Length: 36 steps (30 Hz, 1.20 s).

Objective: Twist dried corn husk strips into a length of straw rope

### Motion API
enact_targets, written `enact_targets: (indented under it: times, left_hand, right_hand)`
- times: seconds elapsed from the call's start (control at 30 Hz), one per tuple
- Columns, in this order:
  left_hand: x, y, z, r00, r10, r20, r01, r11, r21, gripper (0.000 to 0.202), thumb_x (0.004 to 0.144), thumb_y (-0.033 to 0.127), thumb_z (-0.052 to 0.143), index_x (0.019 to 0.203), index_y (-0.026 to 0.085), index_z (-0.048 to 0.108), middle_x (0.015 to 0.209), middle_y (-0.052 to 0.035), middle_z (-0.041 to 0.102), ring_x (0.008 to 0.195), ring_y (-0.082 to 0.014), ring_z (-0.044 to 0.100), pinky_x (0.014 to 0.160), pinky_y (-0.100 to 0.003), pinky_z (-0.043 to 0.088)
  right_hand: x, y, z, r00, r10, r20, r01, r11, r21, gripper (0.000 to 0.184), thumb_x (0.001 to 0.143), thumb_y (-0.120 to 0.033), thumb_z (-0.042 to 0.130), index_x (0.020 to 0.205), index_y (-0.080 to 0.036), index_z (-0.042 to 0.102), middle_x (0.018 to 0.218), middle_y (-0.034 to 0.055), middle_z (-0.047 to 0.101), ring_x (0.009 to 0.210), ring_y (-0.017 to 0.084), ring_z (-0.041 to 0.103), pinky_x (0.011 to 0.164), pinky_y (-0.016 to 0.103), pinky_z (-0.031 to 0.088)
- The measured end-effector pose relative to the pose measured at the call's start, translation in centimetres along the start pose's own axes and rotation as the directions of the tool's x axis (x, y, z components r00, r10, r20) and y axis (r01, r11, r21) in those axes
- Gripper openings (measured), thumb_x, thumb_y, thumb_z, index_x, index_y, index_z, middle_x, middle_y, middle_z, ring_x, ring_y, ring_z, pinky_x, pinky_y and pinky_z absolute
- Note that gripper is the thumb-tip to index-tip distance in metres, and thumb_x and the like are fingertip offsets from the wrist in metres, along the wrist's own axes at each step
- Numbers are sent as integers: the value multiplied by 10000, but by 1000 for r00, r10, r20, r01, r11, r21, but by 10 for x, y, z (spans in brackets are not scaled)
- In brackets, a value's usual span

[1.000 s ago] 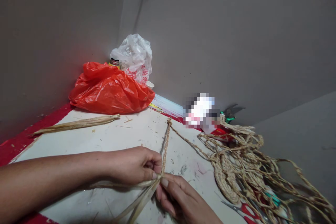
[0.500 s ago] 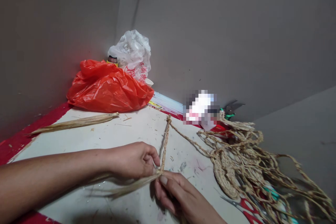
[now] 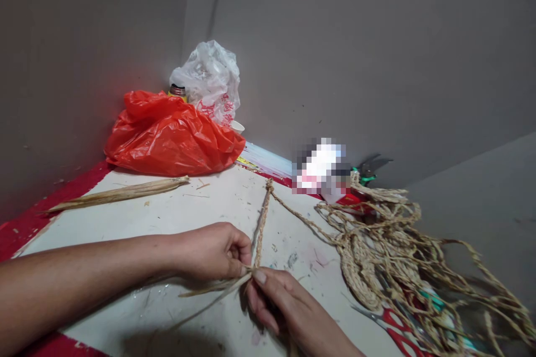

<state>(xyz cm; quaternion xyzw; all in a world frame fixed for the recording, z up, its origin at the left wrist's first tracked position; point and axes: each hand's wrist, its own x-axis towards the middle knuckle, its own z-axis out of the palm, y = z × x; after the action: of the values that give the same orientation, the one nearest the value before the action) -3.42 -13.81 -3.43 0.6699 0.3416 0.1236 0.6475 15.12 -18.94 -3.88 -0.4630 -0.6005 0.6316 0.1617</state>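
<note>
Both the left hand (image 3: 211, 251) and the right hand (image 3: 288, 298) are pinched closed where the braid (image 3: 262, 223) meets its loose strands (image 3: 218, 287), the left on strands and the right at the join, probably to keep the plait tight; the braid lies on the table (image 3: 146, 220), running to a far knot (image 3: 269, 184); the rope pile (image 3: 362, 279) sits rightward, perhaps for working room. Red characters mark the white bag (image 3: 211, 70), too small to read; no brand is legible.

The loose fibre strands (image 3: 213, 287) have swung leftward, nearer the left hand (image 3: 220, 251).
</note>
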Motion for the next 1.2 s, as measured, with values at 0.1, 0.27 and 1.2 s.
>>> enact_targets:
  times: [0.1,0.27,1.2]
  left_hand:
    - [0,-1,-2,1000,1,2,-1,1000,-18,54,707,180,572,746,143,576,551,71,443,504,-51,362,500,-160,302]
    - [1,-3,-5,1000,19,0,-19,1000,14,128,731,233,565,794,134,617,601,51,477,552,-63,387,516,-167,305]
    - [-22,18,42,902,46,-429,199,838,508,113,752,202,403,761,185,514,663,-30,588,579,-143,489,536,-237,318]
  right_hand:
    - [2,3,0,1000,4,-15,-4,1000,11,563,904,-574,331,572,-153,500,447,-32,388,438,82,328,469,220,265]
    - [3,7,-3,1000,-22,-7,22,1000,10,571,908,-568,327,570,-146,512,438,-30,392,436,83,333,486,226,283]
    - [0,-2,35,978,152,-146,-21,758,651,384,777,-393,601,528,-166,415,410,-73,349,341,20,175,352,185,92]
